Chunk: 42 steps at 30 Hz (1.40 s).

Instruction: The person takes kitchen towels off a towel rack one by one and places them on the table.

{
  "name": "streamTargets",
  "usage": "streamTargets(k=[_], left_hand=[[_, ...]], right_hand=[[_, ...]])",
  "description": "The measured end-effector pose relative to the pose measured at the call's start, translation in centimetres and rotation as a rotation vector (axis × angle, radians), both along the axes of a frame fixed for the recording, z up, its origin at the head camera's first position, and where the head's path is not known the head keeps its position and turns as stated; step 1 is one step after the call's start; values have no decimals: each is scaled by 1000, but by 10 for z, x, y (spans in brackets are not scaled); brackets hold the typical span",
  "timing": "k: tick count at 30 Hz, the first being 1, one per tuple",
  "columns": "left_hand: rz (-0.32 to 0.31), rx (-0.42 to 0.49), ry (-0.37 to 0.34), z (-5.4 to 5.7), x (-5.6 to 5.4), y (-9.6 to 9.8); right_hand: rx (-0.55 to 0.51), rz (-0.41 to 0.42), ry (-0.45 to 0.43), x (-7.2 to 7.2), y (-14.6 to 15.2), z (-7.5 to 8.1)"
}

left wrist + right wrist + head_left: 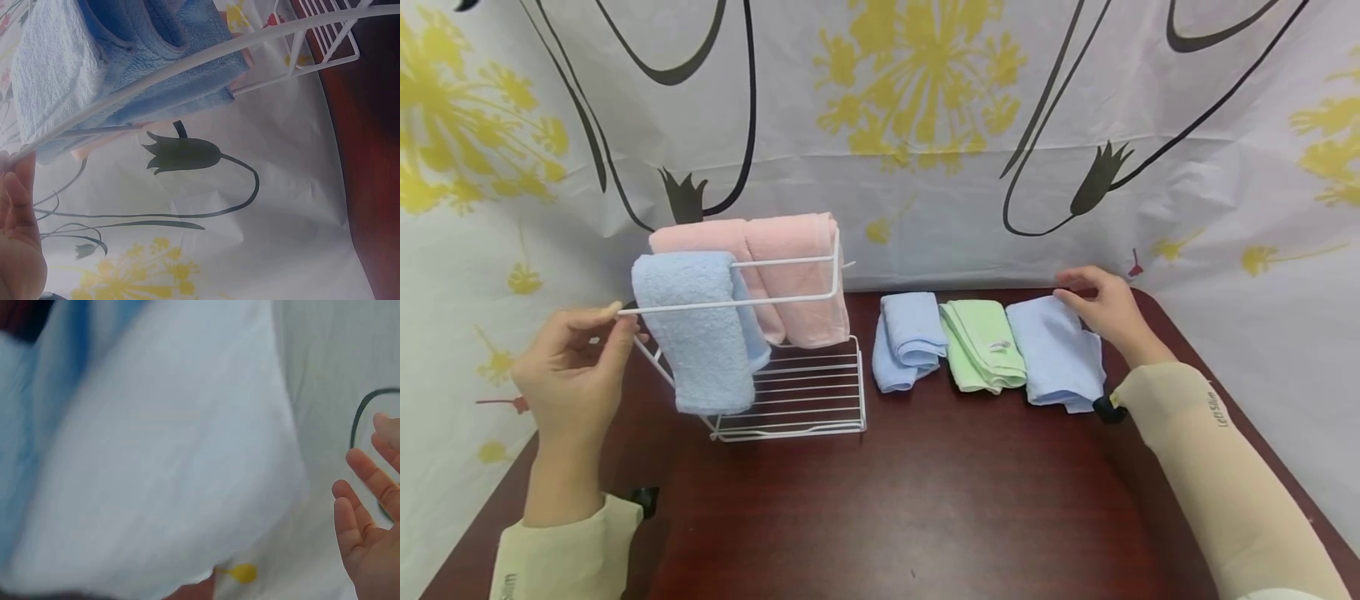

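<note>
Two hands worked at a white wire towel rack [790, 367] on a dark red table [925, 500].

The left hand [576, 367] pinched the end of the rack's front bar, where a blue towel [700, 333] hung; the right hand [1105, 310], fingers relaxed and apart, hovered by a pale blue folded cloth [1060, 358] lying rightmost of three.

dark table [925, 500], rack [790, 400], 3 folded towels [985, 346]

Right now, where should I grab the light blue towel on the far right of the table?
Pinch the far top corner of the light blue towel, coming from above and behind, where the right hand already rests. It lies flat and folded, that edge is free, and the green towel crowds its left side.
</note>
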<state>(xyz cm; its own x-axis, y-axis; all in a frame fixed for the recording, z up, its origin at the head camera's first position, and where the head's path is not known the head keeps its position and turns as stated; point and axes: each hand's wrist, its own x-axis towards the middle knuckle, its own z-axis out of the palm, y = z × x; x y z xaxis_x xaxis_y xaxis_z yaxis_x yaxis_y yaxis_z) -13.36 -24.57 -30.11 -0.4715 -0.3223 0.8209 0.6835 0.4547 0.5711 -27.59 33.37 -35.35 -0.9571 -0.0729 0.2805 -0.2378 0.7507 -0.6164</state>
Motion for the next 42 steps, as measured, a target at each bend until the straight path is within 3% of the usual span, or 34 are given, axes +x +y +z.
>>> streamTargets(k=[14, 26, 32, 42], left_hand=[[-2, 15, -8, -1, 0, 1], [-15, 42, 14, -1, 0, 2], [-10, 42, 11, -3, -1, 2], [-8, 58, 10, -2, -1, 3]], right_hand=[[-21, 184, 93, -3, -53, 22], [-62, 274, 114, -11, -113, 58], [-99, 344, 121, -4, -146, 72], [-190, 502, 251, 22, -204, 95]])
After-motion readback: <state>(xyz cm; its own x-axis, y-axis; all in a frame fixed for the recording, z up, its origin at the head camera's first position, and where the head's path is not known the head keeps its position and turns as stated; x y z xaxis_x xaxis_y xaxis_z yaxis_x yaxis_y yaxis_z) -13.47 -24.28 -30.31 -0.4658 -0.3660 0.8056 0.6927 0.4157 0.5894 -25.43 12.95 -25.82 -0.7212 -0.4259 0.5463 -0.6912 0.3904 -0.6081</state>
